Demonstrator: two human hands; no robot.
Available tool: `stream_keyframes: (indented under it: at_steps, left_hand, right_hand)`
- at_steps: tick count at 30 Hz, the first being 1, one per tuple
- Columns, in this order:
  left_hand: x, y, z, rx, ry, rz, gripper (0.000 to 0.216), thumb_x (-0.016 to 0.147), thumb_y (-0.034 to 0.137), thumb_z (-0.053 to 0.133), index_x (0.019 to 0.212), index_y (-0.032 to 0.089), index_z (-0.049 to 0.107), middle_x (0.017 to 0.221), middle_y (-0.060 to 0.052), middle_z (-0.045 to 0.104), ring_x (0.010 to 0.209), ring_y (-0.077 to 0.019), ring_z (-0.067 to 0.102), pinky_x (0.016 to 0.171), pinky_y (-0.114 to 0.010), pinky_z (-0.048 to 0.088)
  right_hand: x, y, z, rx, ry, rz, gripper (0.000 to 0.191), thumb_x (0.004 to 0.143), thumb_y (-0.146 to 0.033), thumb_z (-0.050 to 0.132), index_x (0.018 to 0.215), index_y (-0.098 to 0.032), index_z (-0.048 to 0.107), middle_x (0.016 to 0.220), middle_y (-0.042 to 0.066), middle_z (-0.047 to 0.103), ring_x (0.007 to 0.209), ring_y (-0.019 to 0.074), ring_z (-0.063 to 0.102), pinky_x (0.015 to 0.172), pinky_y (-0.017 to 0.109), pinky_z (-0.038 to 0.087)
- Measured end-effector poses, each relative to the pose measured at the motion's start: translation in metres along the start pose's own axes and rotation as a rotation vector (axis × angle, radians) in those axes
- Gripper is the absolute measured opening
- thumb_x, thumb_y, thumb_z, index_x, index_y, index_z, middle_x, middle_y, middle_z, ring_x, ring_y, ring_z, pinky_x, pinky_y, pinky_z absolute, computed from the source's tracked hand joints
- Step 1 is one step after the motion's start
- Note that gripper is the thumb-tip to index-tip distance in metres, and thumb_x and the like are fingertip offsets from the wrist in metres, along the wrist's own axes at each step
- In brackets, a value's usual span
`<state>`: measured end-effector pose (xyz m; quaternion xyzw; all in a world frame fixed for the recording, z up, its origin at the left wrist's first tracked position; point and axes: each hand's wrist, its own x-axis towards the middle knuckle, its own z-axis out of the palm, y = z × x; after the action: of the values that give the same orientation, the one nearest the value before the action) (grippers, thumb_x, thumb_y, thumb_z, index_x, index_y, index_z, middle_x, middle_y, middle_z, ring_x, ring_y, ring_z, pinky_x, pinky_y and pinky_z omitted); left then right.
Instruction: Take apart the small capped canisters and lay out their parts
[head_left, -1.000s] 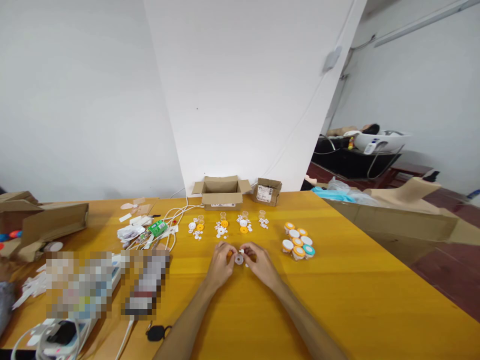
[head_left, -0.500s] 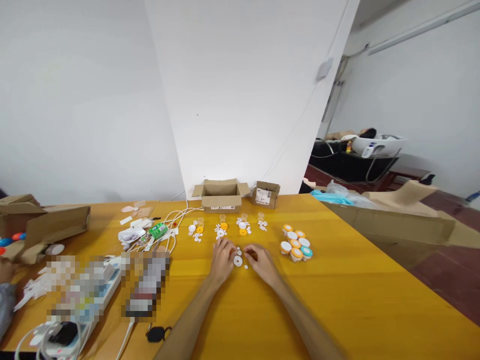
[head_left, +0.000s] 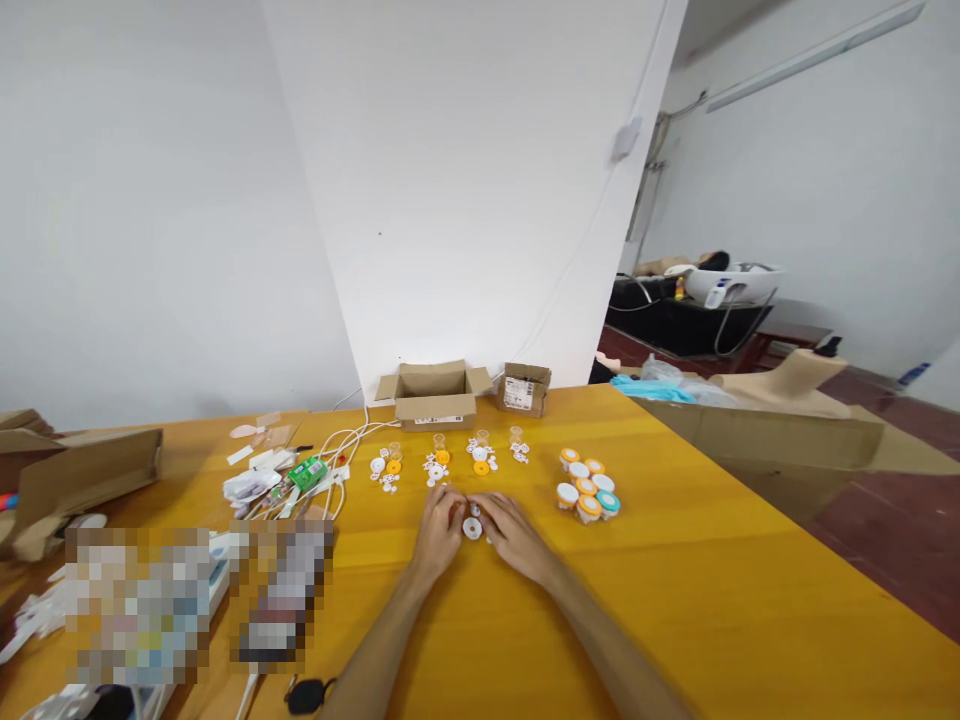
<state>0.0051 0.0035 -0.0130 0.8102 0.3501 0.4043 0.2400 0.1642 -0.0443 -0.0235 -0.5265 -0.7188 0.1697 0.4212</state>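
My left hand (head_left: 439, 528) and my right hand (head_left: 509, 532) rest on the yellow table (head_left: 675, 600), fingertips meeting around a small white ring-shaped part (head_left: 472, 528). Both hands have curled fingers pinching at that part and at tiny white pieces beside it; which hand holds what is too small to tell. Just beyond them lie several little piles of white and orange plastic parts (head_left: 437, 464), each with a small clear cup. To the right stands a cluster of small round containers (head_left: 586, 490) with orange, white and teal lids.
Two open cardboard boxes (head_left: 435, 395) sit at the table's far edge by the white pillar. White cables and a green packet (head_left: 310, 472) lie to the left, with more cardboard (head_left: 82, 472) at far left. A black key fob (head_left: 306, 694) lies near the front edge.
My hands have drawn closer together around the white ring part, which lay between them on the table half a second ago. The view has shifted slightly to the right.
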Motion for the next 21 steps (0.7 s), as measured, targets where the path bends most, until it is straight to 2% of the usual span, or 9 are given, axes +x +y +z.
stream_keyframes:
  at_steps: [7, 12, 16, 21]
  left_hand:
    - [-0.012, 0.006, -0.003, 0.037, -0.103, 0.033, 0.021, 0.082, 0.013, 0.057, 0.1, 0.024, 0.061, 0.1, -0.004, 0.061, 0.097, -0.0215, 0.056, 0.089, -0.036, 0.046]
    - [-0.019, 0.005, 0.001, 0.149, -0.189, 0.06, 0.045, 0.082, 0.027, 0.066, 0.125, 0.028, 0.052, 0.117, -0.007, 0.057, 0.11, -0.0261, 0.05, 0.096, -0.042, 0.043]
    - [-0.019, 0.002, 0.009, 0.235, -0.238, 0.108, 0.048, 0.088, 0.03, 0.06, 0.133, 0.03, 0.046, 0.125, -0.009, 0.053, 0.114, -0.0274, 0.048, 0.096, -0.044, 0.042]
    - [-0.014, 0.004, 0.019, 0.272, -0.242, 0.198, 0.038, 0.094, 0.031, 0.05, 0.132, 0.03, 0.047, 0.126, -0.008, 0.052, 0.114, -0.0258, 0.048, 0.096, -0.042, 0.044]
  right_hand:
    - [-0.002, 0.0, -0.001, 0.132, 0.043, 0.046, 0.032, 0.089, -0.021, 0.04, 0.106, -0.028, 0.066, 0.103, 0.004, 0.071, 0.098, 0.0216, 0.064, 0.091, 0.037, 0.05]
    - [-0.001, 0.007, -0.001, 0.156, 0.171, 0.107, 0.032, 0.088, -0.023, 0.038, 0.104, -0.026, 0.065, 0.102, 0.006, 0.072, 0.098, 0.0222, 0.066, 0.091, 0.04, 0.052]
    - [0.001, 0.014, -0.004, 0.17, 0.295, 0.157, 0.031, 0.086, -0.024, 0.038, 0.101, -0.025, 0.065, 0.1, 0.006, 0.072, 0.096, 0.0227, 0.067, 0.09, 0.04, 0.053]
    - [0.002, 0.013, -0.014, 0.157, 0.406, 0.196, 0.027, 0.087, -0.033, 0.04, 0.091, -0.025, 0.066, 0.094, 0.008, 0.074, 0.09, 0.0253, 0.068, 0.085, 0.041, 0.054]
